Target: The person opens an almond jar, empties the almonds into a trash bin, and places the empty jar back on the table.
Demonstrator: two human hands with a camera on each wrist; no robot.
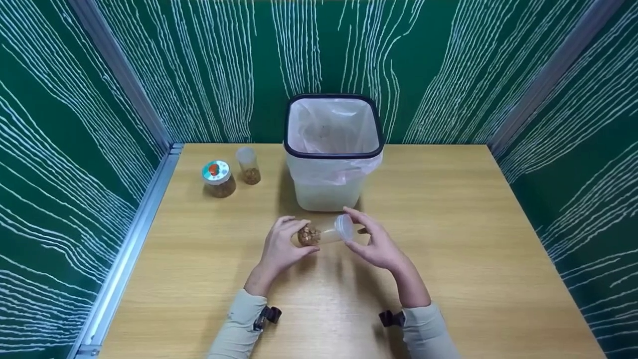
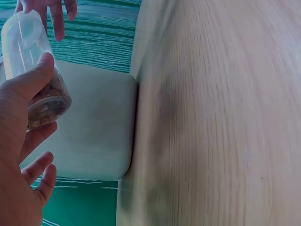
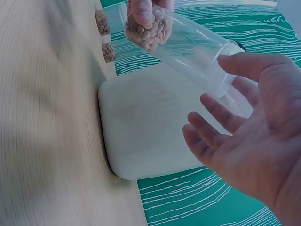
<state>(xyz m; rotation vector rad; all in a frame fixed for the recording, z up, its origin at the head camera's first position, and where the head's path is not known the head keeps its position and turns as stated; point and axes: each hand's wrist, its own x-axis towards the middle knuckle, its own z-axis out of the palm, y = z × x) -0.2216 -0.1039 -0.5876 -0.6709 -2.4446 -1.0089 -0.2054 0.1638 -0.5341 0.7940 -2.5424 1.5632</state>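
Note:
My left hand (image 1: 284,242) grips the base of a clear plastic jar (image 1: 327,236), thumb on one side and fingers on the other. The jar lies tilted on its side above the table, its mouth end toward the right hand. Brown nuts or beans (image 3: 148,33) are gathered in its base end. At the other end, my right hand (image 1: 376,244) holds the translucent lid (image 1: 344,228) between thumb and forefinger, the remaining fingers spread loosely below in the right wrist view. In the left wrist view the left thumb (image 2: 40,73) presses along the jar's side.
A bin (image 1: 326,187) with a dark rim and a white liner stands right behind the hands. At the back left are a jar with a printed lid (image 1: 219,178) and a clear container (image 1: 248,167) with brown contents. Green patterned walls enclose the wooden table (image 1: 448,214).

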